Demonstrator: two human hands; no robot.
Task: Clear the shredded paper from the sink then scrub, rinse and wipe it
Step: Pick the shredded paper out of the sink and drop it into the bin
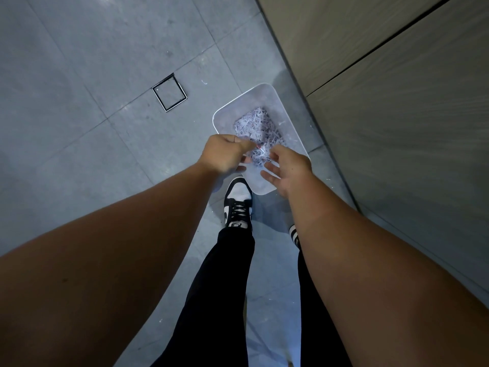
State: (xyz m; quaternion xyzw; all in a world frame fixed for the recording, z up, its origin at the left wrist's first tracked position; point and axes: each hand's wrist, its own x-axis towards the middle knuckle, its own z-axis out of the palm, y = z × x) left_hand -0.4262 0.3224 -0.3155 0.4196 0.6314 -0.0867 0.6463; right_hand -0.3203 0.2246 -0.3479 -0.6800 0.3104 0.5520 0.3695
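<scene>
**A:** Head view, the only one: where is the paper?

**B:** The shredded paper (258, 125) lies heaped in a white plastic bin (225, 120). The bin stands on the tiled floor (79, 107), right against the floor's right edge where the cabinet (397, 115) comes down. A few stray flecks lie on the tiles around it.

**A:** And the hands?

**B:** Both hang over the near end of the bin. The left hand (227, 153) is curled, its fingertips closed on a small tuft of shreds, so I read it as pinching them. The right hand (289, 169) is spread, fingers (270, 170) loose and apart, palm turned towards the left hand, with nothing held in it.

**A:** Anything else nearby?

**B:** A square floor drain (169, 92) sits well apart from the bin, further out on the tiles. One black-and-white shoe (238, 202) touches, or nearly touches, the bin's near corner.

**A:** So how far along is the task?

**B:** Early, I'd judge. The sink is not in view, so I cannot tell whether any paper remains in it. The pile in the bin suggests at least a good part has been carried over, and the hands look to be shedding the last clinging bits.

**A:** What's left?

**B:** Possibly more handfuls, and likely the flecks on the floor. The scrubbing, rinsing and wiping are probably all still ahead: no sponge, cloth or running water shows here.
</scene>
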